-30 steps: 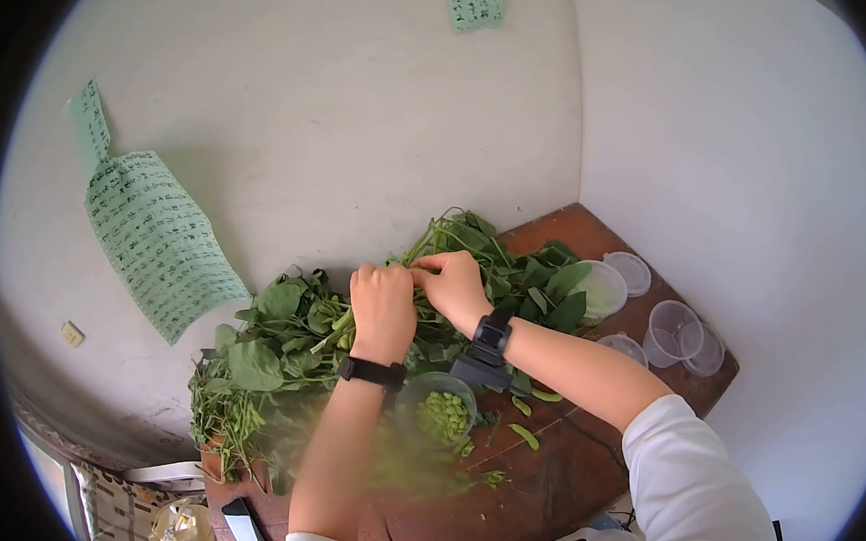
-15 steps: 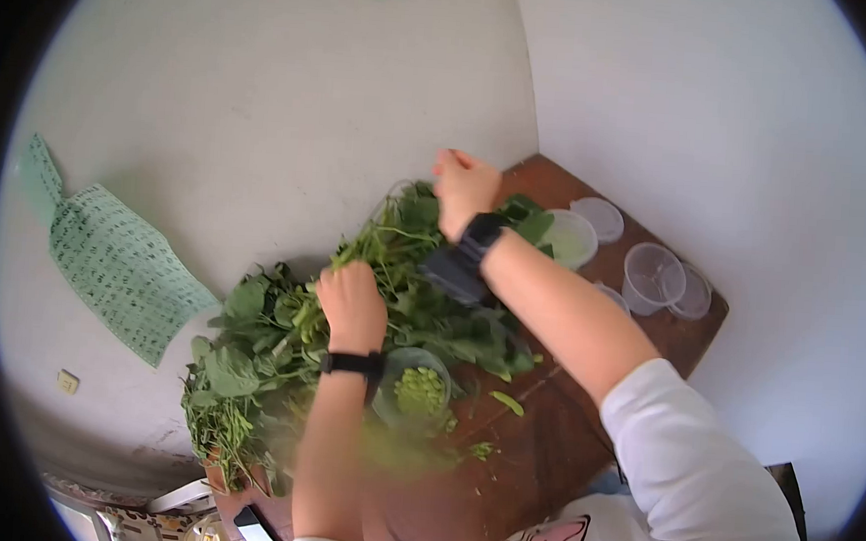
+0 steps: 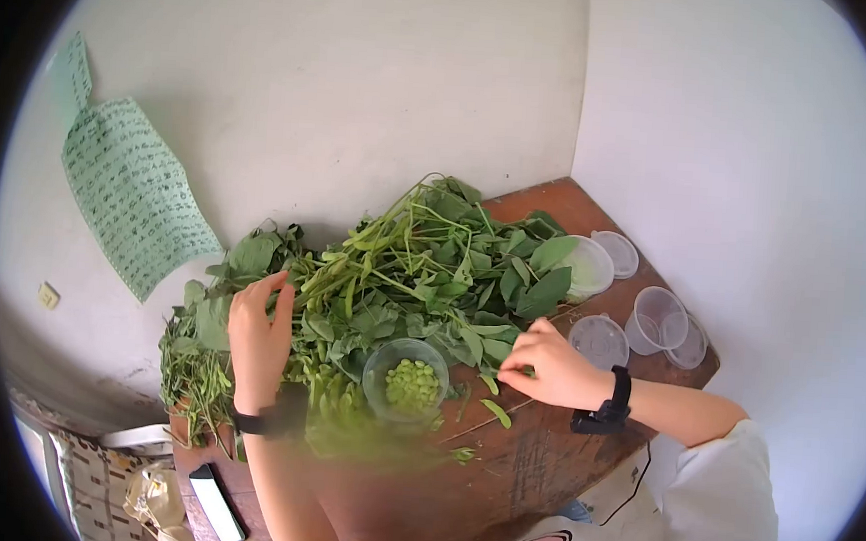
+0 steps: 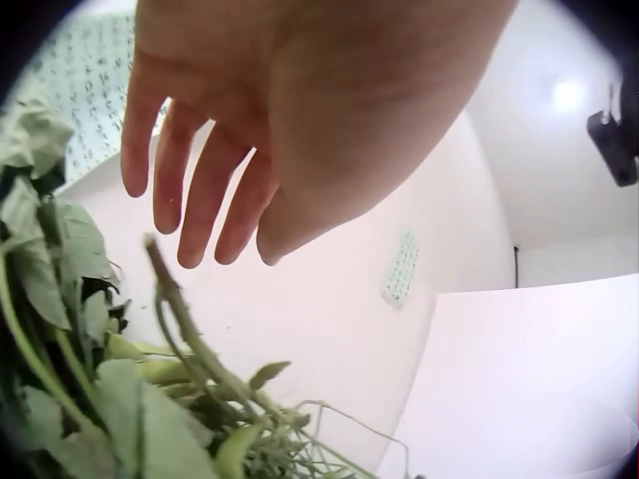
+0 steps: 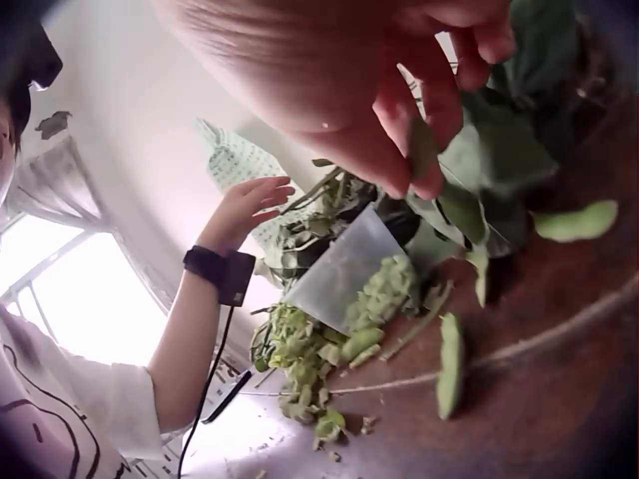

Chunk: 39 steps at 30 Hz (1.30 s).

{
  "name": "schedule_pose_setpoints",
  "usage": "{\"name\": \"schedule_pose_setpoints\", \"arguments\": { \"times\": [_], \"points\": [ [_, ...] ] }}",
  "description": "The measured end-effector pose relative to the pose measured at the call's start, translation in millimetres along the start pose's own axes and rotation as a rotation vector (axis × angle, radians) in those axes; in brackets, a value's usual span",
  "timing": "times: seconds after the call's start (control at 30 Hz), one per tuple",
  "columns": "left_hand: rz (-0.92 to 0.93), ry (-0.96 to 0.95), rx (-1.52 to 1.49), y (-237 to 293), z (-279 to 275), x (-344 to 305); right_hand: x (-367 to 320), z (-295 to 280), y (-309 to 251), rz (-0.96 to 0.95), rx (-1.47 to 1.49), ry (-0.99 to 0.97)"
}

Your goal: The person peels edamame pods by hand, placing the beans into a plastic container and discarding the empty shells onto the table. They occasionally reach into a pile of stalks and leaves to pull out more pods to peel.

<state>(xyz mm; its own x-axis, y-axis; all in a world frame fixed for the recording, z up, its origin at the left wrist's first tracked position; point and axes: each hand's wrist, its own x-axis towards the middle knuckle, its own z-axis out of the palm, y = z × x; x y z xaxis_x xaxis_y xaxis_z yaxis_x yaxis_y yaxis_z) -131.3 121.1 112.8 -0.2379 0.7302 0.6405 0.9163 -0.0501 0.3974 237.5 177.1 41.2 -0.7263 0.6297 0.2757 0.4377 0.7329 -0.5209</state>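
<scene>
Head view: taking the bowl (image 3: pixel 382 359) of green beans (image 3: pixel 413 383) as the clock's centre, your left hand (image 3: pixel 259 334) hangs toward 9 to 10 o'clock, at the edge of the plant heap (image 3: pixel 441 296). Your right hand (image 3: pixel 556 369) is near 3 o'clock, with a loose pod (image 3: pixel 496 413) just nearer you. Keep that wrist low and slow, so the bowl is not knocked.

Left wrist view: your fingers are extended and hold nothing. A bare stem (image 4: pixel 188 317) rises around 7 to 8 o'clock from your palm; taking it low should steady the heap better than pulling at leaves.

Right wrist view: thumb and fingertip appear to pinch a small green piece (image 5: pixel 421 150); leaf or pod, you cannot tell. Lower it rather than flick it, clear of the pods at 4 and 5 o'clock.

Against the head view half a second ago, your right hand has dropped from above the heap, toward 1 o'clock, to the table's near side. Your left has let go of the stems and drawn left.
</scene>
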Motion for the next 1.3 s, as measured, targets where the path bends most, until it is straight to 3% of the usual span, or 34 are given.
{"name": "schedule_pose_setpoints", "arguments": {
  "times": [0.07,0.13,0.3,0.37,0.47,0.53,0.6,0.63,0.67,0.73,0.77,0.83,0.93,1.0,1.07,1.13,1.23,1.3],
  "points": [
    [0.053,0.017,0.108,-8.2,10.8,-9.3,-0.5,5.2,5.7,-0.091,-0.06,0.037],
    [0.057,-0.033,0.134,-8.3,20.8,-16.3,16.1,-10.8,-0.7,0.036,-0.05,0.015],
    [-0.107,-0.092,0.195,4.2,28.5,-27.8,89.5,-55.5,-29.0,-0.17,-0.097,0.106],
    [-0.123,-0.118,0.185,13.3,28.2,-34.0,116.4,-62.7,-40.2,0.091,0.024,-0.272],
    [-0.103,-0.093,0.148,18.1,33.1,-41.1,142.1,-43.2,-47.0,0.163,0.249,-0.415],
    [-0.181,-0.109,0.061,19.5,35.5,-43.1,155.4,-36.5,-51.1,0.242,0.181,-0.545],
    [-0.215,-0.093,-0.011,13.1,39.9,-45.1,167.2,-23.3,-42.8,0.187,-0.112,-0.447],
    [-0.296,-0.131,-0.141,8.0,44.0,-46.2,170.6,-16.8,-40.7,0.043,-0.196,-0.284],
    [-0.379,-0.168,-0.275,5.3,46.7,-48.1,173.0,-19.5,-35.7,0.155,-0.273,-0.326],
    [-0.403,-0.168,-0.284,7.2,40.5,-43.4,185.2,-25.5,-42.2,0.12,-0.354,-0.336],
    [-0.472,-0.229,-0.36,4.4,39.9,-42.2,192.6,-38.6,-55.9,0.301,-0.305,-0.479],
    [-0.56,-0.29,-0.443,-0.5,39.6,-43.8,202.3,-45.7,-66.6,0.26,-0.149,-0.405],
    [-0.789,-0.346,-0.838,-4.9,40.9,-41.7,215.0,-39.9,-92.9,0.238,-0.024,-0.321],
    [-0.807,-0.36,-0.823,-4.9,43.1,-42.5,225.8,-29.6,-101.1,-0.003,-0.113,-0.21],
    [-0.777,-0.326,-0.7,-1.2,43.8,-43.3,238.1,-19.9,-102.1,0.024,-0.169,-0.218],
    [-0.763,-0.331,-0.713,4.2,38.9,-43.3,252.7,-1.8,-71.9,-0.147,-0.283,-0.115],
    [-0.72,-0.334,-0.736,6.3,35.9,-43.0,263.2,-1.7,-52.8,-0.105,-0.332,-0.202],
    [-0.634,-0.218,-0.58,4.8,43.9,-45.9,266.1,-1.9,-47.3,-0.1,-0.324,-0.274]
  ]
}}
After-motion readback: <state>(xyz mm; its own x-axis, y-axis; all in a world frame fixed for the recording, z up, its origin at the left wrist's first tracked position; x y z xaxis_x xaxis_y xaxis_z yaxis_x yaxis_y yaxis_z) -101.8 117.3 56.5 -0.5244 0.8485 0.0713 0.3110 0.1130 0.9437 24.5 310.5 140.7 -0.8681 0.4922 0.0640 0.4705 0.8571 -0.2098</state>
